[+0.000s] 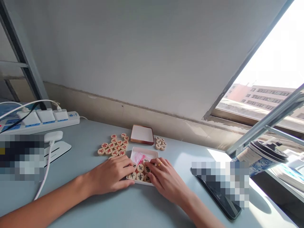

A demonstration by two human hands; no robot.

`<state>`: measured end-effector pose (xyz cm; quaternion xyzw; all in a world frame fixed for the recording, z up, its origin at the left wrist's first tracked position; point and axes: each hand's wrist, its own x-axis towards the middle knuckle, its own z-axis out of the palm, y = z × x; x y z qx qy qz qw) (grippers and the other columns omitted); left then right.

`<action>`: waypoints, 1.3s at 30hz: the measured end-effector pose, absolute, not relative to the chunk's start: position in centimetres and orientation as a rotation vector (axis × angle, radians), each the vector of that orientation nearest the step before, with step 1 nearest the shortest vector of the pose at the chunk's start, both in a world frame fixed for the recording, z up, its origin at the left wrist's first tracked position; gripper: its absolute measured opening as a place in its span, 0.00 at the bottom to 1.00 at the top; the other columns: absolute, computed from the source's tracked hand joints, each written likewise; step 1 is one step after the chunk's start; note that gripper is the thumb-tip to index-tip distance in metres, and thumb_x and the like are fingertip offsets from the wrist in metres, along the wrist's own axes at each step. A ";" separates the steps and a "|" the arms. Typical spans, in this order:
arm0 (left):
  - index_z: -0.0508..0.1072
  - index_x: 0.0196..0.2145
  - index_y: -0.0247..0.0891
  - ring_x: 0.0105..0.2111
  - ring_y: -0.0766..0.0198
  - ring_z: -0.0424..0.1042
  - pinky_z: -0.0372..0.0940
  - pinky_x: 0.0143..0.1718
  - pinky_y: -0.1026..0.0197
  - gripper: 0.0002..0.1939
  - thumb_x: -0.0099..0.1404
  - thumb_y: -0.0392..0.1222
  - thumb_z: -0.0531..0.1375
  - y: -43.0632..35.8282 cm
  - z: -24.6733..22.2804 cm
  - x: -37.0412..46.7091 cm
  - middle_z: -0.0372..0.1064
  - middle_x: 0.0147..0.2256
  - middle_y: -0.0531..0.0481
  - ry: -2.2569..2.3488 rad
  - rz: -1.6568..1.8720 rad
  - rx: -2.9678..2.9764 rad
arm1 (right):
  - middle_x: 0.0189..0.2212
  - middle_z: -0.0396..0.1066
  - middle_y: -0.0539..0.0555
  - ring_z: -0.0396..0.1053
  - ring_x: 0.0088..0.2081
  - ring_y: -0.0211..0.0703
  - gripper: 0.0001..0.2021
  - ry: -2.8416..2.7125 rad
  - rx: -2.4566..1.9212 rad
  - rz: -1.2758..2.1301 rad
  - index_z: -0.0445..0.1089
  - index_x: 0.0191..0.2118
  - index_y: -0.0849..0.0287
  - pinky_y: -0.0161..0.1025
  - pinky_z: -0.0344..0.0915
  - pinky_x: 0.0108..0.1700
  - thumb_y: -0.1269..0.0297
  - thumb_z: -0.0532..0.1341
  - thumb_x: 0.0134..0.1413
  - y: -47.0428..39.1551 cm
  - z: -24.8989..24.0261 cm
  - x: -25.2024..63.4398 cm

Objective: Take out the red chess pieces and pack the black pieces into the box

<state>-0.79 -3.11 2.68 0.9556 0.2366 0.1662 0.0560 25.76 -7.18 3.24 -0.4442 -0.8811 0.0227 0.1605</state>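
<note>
A white box tray (144,182) stands in front of me, with several round wooden Chinese chess pieces (140,176) with black characters packed in its near part. A pink-edged clear plastic bag (140,157) lies in its far part. My left hand (111,175) rests at the tray's left edge, thumb and fingers apart, fingertips at the leftmost pieces. From the right, my right hand (165,179) reaches over the tray, its fingers stretched out and lying on the pieces there. A gold ring (159,163) is on one finger. Its fingers partly cover the right-hand pieces.
Red-character pieces (117,147) lie left behind the tray; several black ones (158,142) sit right of the box lid (142,134). A power strip (71,118) and white cable (46,174) are at left. At right are a phone (223,198) and a lidded cup (261,158).
</note>
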 end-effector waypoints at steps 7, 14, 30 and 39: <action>0.73 0.45 0.41 0.42 0.57 0.72 0.63 0.45 0.58 0.10 0.67 0.37 0.66 -3.2 2.5 -0.7 0.73 0.44 0.52 0.732 0.498 2.879 | 0.51 0.71 0.55 0.68 0.50 0.48 0.16 -2.486 -1.287 0.139 0.67 0.59 0.51 0.50 0.68 0.53 0.65 0.51 0.72 -7.2 3.3 25.9; 0.72 0.46 0.41 0.44 0.57 0.72 0.62 0.47 0.58 0.10 0.67 0.38 0.66 -3.0 2.3 -0.9 0.72 0.45 0.52 0.725 0.497 2.856 | 0.51 0.71 0.53 0.66 0.54 0.46 0.15 -2.457 -1.268 0.196 0.69 0.57 0.50 0.49 0.67 0.58 0.67 0.50 0.73 -7.1 2.9 26.3; 0.73 0.44 0.40 0.40 0.57 0.72 0.62 0.42 0.59 0.07 0.68 0.38 0.65 -3.0 2.4 -0.8 0.73 0.43 0.51 0.708 0.515 2.879 | 0.60 0.67 0.61 0.66 0.60 0.53 0.17 -2.126 -1.549 -0.027 0.64 0.62 0.57 0.56 0.67 0.60 0.62 0.48 0.75 -4.4 1.2 29.4; 0.73 0.43 0.41 0.39 0.59 0.72 0.62 0.42 0.59 0.05 0.70 0.41 0.62 -3.0 2.4 -0.9 0.73 0.43 0.51 0.702 0.547 2.875 | 0.57 0.69 0.59 0.70 0.55 0.51 0.16 -2.136 -1.670 -0.080 0.68 0.59 0.56 0.55 0.71 0.56 0.62 0.61 0.69 -3.1 -0.7 31.0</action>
